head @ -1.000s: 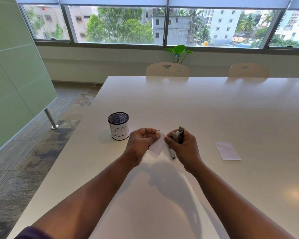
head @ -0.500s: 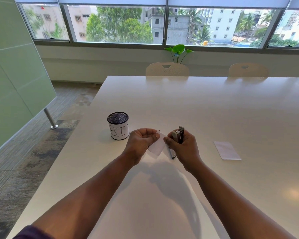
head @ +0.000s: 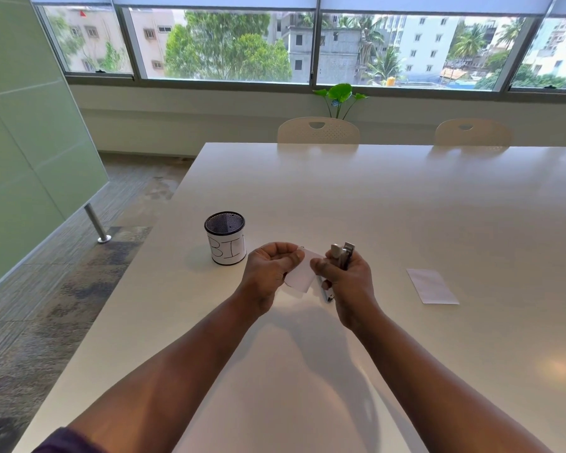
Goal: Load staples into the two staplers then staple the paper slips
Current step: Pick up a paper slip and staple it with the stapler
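**Stapling step in hand, slip meeting stapler above the table**

Judging by the layout: loading apparently done for this stapler, stapling of a paper slip now under way. Left hand [head: 268, 273] curled, thumb and fingers pinched on the left edge of a small white paper slip [head: 299, 276], held just above the white table [head: 406, 207]. Right hand [head: 347, 279] wrapped closed around a small metal stapler [head: 342, 256], its silver top standing up out of the fist, thumb tip touching the slip's right edge. Impossible to tell whether the slip's edge already sits inside the stapler's mouth (the thumb hides that spot).

On the table under the right hand, partly hidden: a second small dark-and-silver object [head: 327, 291], probably the other stapler, though too covered to confirm. To the right, well apart from both hands, another paper slip [head: 432, 286] lying flat. To the left, near the left hand, a black mesh cup labelled "BI" [head: 225, 238], upright, apparently a bin.

Next move, as a judgement: feed the slip's edge squarely into the mouth, keep the left pinch firm and clear of the striking point, then squeeze with the right. Risk of a crooked or missed staple if the thin slip bends or slides out before the press.
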